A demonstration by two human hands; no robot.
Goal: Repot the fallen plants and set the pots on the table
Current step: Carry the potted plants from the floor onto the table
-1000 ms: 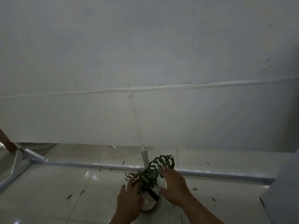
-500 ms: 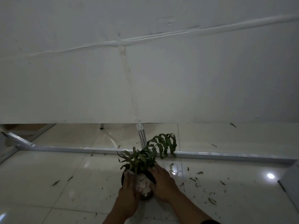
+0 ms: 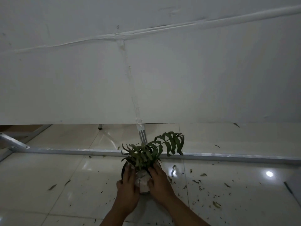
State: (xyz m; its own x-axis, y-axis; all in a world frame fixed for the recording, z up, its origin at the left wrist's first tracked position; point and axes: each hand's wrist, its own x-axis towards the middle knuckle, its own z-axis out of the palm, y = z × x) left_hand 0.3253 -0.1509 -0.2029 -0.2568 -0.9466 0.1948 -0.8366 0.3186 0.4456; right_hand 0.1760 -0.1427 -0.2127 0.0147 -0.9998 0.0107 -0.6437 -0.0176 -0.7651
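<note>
Two hands are all you have in view, low over a glossy pale tiled floor (image 3: 81, 181) strewn with bits of leaf (image 3: 216, 204). A large white panel (image 3: 146, 79), seamed down its middle, fills the upper view, and a metal bar (image 3: 73, 151) runs along the floor under its lower edge. The dark pot (image 3: 124, 169) sits on the tiles just this side of that bar, the fern-like plant (image 3: 151, 152) rising from it and arching right. Your left hand (image 3: 127, 187) curls around the pot's left side, fingers reaching to its rim. Your right hand (image 3: 158, 181) clasps the right side, fingertips in among the fronds. A pale wrapping (image 3: 143, 181) shows between your hands.
</note>
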